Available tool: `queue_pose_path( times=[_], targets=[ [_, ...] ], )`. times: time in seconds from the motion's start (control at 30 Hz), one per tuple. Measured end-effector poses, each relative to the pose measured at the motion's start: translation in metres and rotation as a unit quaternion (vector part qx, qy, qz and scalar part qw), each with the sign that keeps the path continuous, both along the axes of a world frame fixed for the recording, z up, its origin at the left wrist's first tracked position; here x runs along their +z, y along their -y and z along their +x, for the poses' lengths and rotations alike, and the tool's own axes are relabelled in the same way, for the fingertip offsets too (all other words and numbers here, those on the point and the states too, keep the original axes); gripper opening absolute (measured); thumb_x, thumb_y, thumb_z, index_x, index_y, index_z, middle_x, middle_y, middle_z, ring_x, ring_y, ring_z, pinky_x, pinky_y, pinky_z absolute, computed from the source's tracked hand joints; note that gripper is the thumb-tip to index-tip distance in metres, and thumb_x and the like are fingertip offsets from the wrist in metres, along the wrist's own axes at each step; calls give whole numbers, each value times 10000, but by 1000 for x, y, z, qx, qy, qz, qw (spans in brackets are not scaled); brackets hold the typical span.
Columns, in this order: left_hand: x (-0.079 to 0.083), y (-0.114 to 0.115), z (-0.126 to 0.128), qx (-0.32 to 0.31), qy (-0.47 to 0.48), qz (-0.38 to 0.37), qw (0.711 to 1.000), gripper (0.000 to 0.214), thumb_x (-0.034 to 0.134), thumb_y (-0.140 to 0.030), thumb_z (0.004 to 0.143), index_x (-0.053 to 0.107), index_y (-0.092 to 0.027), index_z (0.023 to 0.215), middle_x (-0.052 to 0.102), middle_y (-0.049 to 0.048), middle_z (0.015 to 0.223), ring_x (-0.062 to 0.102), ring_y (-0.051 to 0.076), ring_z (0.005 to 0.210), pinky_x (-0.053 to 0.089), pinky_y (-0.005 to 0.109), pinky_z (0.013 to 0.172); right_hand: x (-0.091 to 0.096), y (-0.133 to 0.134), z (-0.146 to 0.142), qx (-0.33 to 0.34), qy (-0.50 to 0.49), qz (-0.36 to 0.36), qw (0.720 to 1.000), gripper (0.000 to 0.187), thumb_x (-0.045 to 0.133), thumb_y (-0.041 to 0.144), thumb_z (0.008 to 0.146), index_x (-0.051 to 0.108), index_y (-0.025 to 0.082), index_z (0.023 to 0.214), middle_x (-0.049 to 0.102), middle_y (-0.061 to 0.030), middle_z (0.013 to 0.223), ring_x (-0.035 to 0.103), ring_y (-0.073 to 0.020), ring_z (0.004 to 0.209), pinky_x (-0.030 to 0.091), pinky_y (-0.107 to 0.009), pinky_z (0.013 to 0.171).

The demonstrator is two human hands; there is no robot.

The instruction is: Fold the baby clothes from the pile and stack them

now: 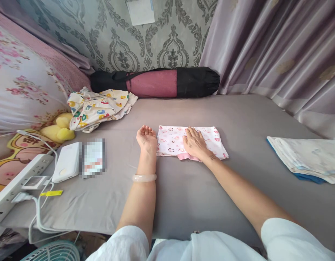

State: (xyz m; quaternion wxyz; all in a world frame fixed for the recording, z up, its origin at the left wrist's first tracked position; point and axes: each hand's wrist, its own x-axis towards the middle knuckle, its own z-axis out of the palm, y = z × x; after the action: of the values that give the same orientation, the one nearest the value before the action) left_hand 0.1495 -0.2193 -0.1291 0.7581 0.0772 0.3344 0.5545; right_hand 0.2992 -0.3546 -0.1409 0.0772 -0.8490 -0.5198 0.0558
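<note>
A folded white garment with a pink print (171,139) lies flat on the grey sheet, a bit of pink trim sticking out at its near edge. My right hand (195,143) rests palm down on its middle, fingers stretched out. Beside the garment's left edge, my left hand (146,137) lies palm up with the fingers curled loosely and nothing seen in them. A pale bangle (144,178) circles my left wrist.
A rolled mat in a black bag (153,83) lies along the wall. At the left are a crumpled patterned cloth (99,107), a white power bank (66,162) and a power strip (22,186) with cables. Folded clothes (308,156) sit at the right.
</note>
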Motion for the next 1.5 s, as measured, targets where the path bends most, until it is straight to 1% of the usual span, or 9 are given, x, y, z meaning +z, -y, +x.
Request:
queue_pose_path(
  times=[0.17,0.3,0.5,0.73,0.83,0.97,1.07,1.2,1.5],
  targets=[
    [-5,-3,-1,-6,-8,26,1000,69,486,-179,760,541,-212,785,553,-26,666,562,78,570,445,196,616,6,-13,-19,19,-26,15,999,623,204,353,998,318,18,1511,236,-175,1609,190,-276,1493,143,-475,1207],
    [-5,-3,-1,-8,-17,31,999,59,482,-189,770,535,-213,766,548,-25,657,559,77,562,448,193,614,-1,-21,-31,37,-18,39,998,632,186,364,1002,316,14,1512,248,-168,1606,189,-269,1493,127,-463,1210],
    [3,2,1,16,-3,1,1000,109,460,-170,817,546,-205,759,550,-14,648,557,76,557,430,176,568,-8,-21,-31,41,-13,33,999,642,165,372,1003,305,17,1518,240,-164,1608,181,-261,1496,113,-464,1212],
    [5,2,0,19,27,0,999,114,464,-149,801,556,-202,759,556,-21,629,552,75,541,432,184,566,1,-26,-37,34,-16,18,999,633,179,356,1003,317,1,1508,255,-180,1602,202,-275,1487,133,-473,1205],
    [5,2,-1,19,48,-11,999,121,464,-137,808,557,-196,759,557,-30,628,547,64,530,418,180,558,3,-33,-47,42,-22,44,998,613,204,345,1005,339,0,1494,269,-187,1596,214,-284,1481,145,-482,1197],
    [5,1,-2,22,62,-17,998,123,468,-132,815,562,-192,762,559,-43,630,553,59,527,414,183,562,-3,-41,-58,59,-15,88,994,596,236,339,1009,365,-9,1476,296,-201,1583,238,-298,1470,144,-477,1193],
    [5,0,-2,27,72,-22,997,119,473,-131,819,564,-186,766,564,-45,629,561,59,526,415,189,565,-10,-43,-60,66,-9,108,992,585,258,335,1007,393,-15,1457,352,-208,1555,267,-305,1454,146,-475,1189],
    [4,-1,-2,32,80,-25,996,110,481,-126,811,569,-183,775,565,-47,629,561,60,521,410,194,558,-14,-42,-59,67,-9,115,991,580,271,332,1007,397,-14,1455,366,-209,1547,276,-306,1449,153,-476,1184],
    [1,-4,-4,28,69,3,997,99,485,-143,801,566,-192,775,561,-41,636,557,60,536,427,190,578,0,-47,-68,68,-16,89,994,566,288,298,1002,392,-22,1457,351,-218,1552,273,-310,1452,161,-479,1182]
  ],
)
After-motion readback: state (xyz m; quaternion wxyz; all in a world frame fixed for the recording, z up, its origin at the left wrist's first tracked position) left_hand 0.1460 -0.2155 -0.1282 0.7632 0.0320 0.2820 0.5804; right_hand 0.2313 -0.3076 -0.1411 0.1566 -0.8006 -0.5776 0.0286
